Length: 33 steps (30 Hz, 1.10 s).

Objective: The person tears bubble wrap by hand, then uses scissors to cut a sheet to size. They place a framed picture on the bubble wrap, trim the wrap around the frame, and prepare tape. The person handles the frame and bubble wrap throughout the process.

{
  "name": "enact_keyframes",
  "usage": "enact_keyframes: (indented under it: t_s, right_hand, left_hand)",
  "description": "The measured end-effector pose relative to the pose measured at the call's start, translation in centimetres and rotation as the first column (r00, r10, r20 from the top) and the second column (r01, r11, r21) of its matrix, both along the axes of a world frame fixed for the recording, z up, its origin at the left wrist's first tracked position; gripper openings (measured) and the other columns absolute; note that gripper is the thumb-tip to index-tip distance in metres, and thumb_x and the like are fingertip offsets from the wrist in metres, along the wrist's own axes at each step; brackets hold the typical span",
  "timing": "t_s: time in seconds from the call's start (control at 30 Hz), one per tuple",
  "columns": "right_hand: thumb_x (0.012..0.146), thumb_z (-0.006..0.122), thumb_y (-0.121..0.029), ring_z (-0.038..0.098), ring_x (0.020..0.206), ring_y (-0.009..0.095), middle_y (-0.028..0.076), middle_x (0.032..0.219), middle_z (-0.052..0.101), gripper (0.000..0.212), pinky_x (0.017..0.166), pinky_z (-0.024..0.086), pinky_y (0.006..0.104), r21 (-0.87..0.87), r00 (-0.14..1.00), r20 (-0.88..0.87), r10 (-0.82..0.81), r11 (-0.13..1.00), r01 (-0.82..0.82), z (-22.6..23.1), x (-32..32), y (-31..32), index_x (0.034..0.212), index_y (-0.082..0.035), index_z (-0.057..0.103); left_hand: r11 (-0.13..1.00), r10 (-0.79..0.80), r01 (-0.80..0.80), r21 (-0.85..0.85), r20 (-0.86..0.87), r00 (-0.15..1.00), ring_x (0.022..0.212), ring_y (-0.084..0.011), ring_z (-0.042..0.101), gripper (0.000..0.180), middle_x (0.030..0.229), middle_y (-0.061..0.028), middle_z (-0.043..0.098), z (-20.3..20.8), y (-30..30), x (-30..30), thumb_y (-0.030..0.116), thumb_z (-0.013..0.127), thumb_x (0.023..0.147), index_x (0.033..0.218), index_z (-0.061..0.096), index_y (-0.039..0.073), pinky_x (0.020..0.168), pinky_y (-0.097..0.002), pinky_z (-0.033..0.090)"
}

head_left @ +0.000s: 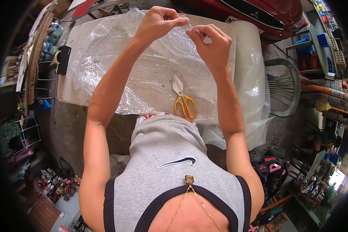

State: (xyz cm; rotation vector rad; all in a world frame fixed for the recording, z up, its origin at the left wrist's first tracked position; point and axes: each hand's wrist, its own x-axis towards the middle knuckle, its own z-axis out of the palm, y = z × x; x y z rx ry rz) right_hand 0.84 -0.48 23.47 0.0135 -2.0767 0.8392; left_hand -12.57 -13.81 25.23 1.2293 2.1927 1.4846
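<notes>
A clear bubble-wrap sheet (150, 81) lies over the table (74, 46), in front of the person, its long axis running left to right. At its right is a bubble-wrap roll (246, 50), long axis pointing away from the person.

The 2 hands are raised near the table's far edge, close together but apart. The left hand (164, 23) has curled fingers, its thumb pointing right; the right hand (210, 36) is curled too, fingertips turned left. Whether either pinches film, I cannot tell.

On the sheet, 1 pair of scissors (185, 98) points its blades away, yellow handles nearest the person. A black tape dispenser (62, 60) is at the left, a chair (284, 87) at the right, a red car (266, 15) beyond.
</notes>
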Motion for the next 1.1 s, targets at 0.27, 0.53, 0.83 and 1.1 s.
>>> enact_keyframes:
  t_s: [0.27, 0.53, 0.83, 1.1]
  right_hand:
    - [0.076, 0.074, -0.010, 0.059, 0.066, 0.015, 0.004, 0.075, 0.065, 0.023, 0.062, 0.045, 0.0289, 0.189, 0.985, -0.122, -0.121, 0.972, 0.143, -0.6, -0.2, -0.6, 0.099, -0.011, 0.071]
    - [0.078, 0.071, -0.012, 0.058, 0.073, 0.017, 0.003, 0.078, 0.062, 0.018, 0.068, 0.044, 0.0315, 0.287, 0.995, -0.040, -0.094, 0.952, 0.101, 0.0, 0.1, -0.2, 0.096, -0.013, 0.071]
    - [0.070, 0.076, -0.006, 0.060, 0.068, 0.015, 0.002, 0.078, 0.065, 0.016, 0.063, 0.047, 0.0276, 0.355, 0.969, -0.246, -0.024, 0.928, 0.113, 0.2, 0.2, 0.0, 0.086, -0.010, 0.073]
    - [0.071, 0.073, 0.000, 0.061, 0.065, 0.017, 0.005, 0.074, 0.065, 0.015, 0.061, 0.049, 0.0282, 0.355, 0.961, -0.276, 0.026, 0.932, 0.077, 0.7, 1.3, -0.8, 0.085, -0.004, 0.071]
  left_hand:
    - [0.993, 0.052, -0.037, -0.110, 0.137, 0.989, 0.047, -0.0029, 0.045, 0.027, 0.053, 0.0025, 0.053, 1.3, 0.0, 0.4, 0.032, 0.073, 0.077, 0.068, 0.069, 0.007, 0.043, -0.0192, 0.031]
    - [0.980, 0.014, 0.086, -0.178, 0.494, 0.869, 0.044, 0.0004, 0.033, 0.030, 0.052, 0.0069, 0.045, 2.6, -0.4, 1.0, 0.032, 0.065, 0.085, 0.067, 0.064, 0.009, 0.038, -0.0173, 0.020]
    - [0.986, 0.009, 0.074, -0.150, 0.488, 0.873, 0.043, -0.0004, 0.034, 0.030, 0.052, 0.0057, 0.047, 3.4, -0.6, 1.8, 0.032, 0.066, 0.084, 0.067, 0.065, 0.008, 0.037, -0.0173, 0.020]
    - [0.992, 0.075, -0.015, -0.124, 0.500, 0.863, 0.042, -0.0014, 0.038, 0.028, 0.052, 0.0033, 0.051, 3.7, -1.1, 2.1, 0.028, 0.066, 0.085, 0.069, 0.068, 0.006, 0.038, -0.0173, 0.024]
